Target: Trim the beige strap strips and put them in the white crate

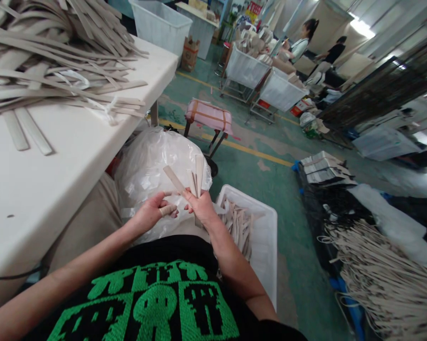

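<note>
My right hand point(202, 208) is closed round several flat beige straps point(198, 171), whose ends fan out above the fist. One strap leans off to the left of the others. Just left of it, my left hand point(154, 211) has its fingers half curled and apart, with nothing visible between them. Beige tape or a band wraps a finger of that hand. Beneath both hands is a large clear plastic bag point(153, 156) with pale contents I cannot make out. By my right forearm stands a white plastic bin point(265, 237) with many similar straps in it.
A white table point(78, 142) at left bears a big heap of straps point(57, 57). Ahead stands a pink-padded stool point(209, 116). More straps point(387, 279) lie on a blue pallet at right. White carts point(247, 66) and two people are farther back.
</note>
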Available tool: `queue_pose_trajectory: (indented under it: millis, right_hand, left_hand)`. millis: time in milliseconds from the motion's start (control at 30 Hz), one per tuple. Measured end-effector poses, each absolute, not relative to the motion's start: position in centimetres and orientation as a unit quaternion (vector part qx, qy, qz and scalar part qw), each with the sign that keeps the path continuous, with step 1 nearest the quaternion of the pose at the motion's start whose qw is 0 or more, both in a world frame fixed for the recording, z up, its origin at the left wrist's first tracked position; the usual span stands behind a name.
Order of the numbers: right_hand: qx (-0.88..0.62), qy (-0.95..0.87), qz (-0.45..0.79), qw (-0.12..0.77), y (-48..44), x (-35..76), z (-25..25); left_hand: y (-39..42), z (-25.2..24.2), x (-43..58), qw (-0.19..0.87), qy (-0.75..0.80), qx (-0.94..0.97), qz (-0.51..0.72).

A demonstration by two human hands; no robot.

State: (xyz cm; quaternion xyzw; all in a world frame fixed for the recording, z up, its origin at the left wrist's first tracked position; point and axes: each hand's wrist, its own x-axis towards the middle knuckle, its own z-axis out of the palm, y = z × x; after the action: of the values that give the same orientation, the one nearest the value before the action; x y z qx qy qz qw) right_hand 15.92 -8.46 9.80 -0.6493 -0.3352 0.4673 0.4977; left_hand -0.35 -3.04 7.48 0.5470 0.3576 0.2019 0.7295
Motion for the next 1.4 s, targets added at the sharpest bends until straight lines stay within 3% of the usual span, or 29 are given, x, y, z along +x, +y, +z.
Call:
queue_pose_trajectory:
  millis: [267, 433, 567, 933, 1400]
  right_hand:
    - [-0.640, -0.372, 0.448, 0.501, -8.6, 16.2, 10.4]
    - [-0.660, -0.345, 0.429, 0.512, -11.9, 17.9, 11.1]
    - [-0.669, -0.324, 0.436, 0.506, -16.0, 18.3, 10.8]
    - [-0.548, -0.229, 0.600, 0.536, -13.7, 17.9, 9.1]
    - [-0.628, -0.348, 0.472, 0.512, -10.7, 18.5, 11.5]
  left_hand:
    - [-2.2, 8.1, 0.4, 0.753, 0.407, 0.506, 0.107]
    - [-1.4, 9.1, 1.3, 0.845, 0.424, 0.293, 0.142]
    - [-0.9, 9.9, 2.0, 0.856, 0.412, 0.244, 0.194]
    - [-4.0, 9.9, 2.2, 0.809, 0.257, 0.528, 0.018]
    - [-3.2, 9.0, 2.4, 0.773, 0.315, 0.550, 0.042]
